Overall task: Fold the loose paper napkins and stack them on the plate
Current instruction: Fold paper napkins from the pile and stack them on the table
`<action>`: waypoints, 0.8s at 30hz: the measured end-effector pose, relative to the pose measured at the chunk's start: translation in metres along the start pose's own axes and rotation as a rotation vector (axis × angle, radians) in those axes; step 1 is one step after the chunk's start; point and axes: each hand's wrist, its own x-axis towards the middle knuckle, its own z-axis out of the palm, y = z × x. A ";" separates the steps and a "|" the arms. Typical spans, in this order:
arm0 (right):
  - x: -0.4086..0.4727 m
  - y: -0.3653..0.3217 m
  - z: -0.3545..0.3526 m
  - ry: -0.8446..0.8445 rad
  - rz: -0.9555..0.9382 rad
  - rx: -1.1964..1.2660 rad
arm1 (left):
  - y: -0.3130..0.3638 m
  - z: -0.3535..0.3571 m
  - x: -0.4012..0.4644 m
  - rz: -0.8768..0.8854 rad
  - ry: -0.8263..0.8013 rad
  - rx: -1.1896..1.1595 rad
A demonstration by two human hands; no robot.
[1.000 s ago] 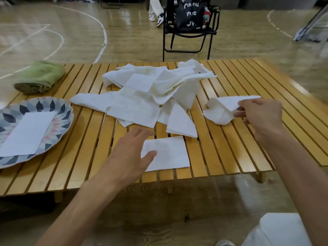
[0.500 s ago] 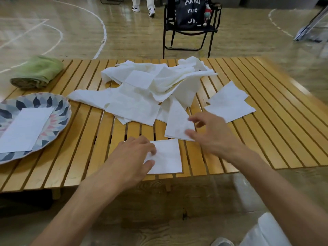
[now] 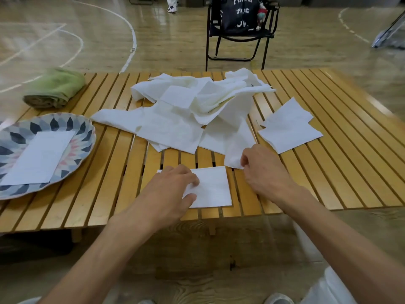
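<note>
- White block lettering is being shown on the black fabric bag point(image 3: 237, 15) hanging on the black folding chair point(image 3: 238, 36) far beyond the grip; "OPEN" and "THE" are legible, the lowest line is not.
- A corner of a loose white paper napkin point(image 3: 237, 148) is being pinched by the curled fingers of the right hand point(image 3: 262, 170); from the pinch the sheet's long axis is being run away from the person, into the heap.
- A small folded white square napkin point(image 3: 211, 186) is being held just left of that pinch, its edges lying square to the slatted wooden table point(image 3: 328, 172); the left hand point(image 3: 171, 189) is being rested on its left part, thumb and fingertips curled at its edge.
- The heap of crumpled white paper napkins point(image 3: 197, 106) is being left beyond both hands.
- Two flat white napkins point(image 3: 289, 128) are being left overlapped to the right of the pinch, corners pointing outward.
- Far left of the grip, a folded white rectangular napkin point(image 3: 39, 156) is being carried on the patterned round plate point(image 3: 85, 132), its long axis slanting away and rightward.
- A rolled green cloth point(image 3: 54, 88) is being kept beyond the plate.
</note>
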 end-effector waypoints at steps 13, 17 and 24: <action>-0.023 -0.041 -0.048 0.086 -0.192 0.739 | 0.021 -0.013 0.004 0.170 0.591 0.056; -0.031 -0.052 -0.047 0.004 -0.276 0.840 | 0.028 -0.012 0.008 0.244 0.678 0.095; -0.031 -0.052 -0.052 0.029 -0.277 0.992 | 0.018 -0.019 0.006 0.231 0.738 -0.089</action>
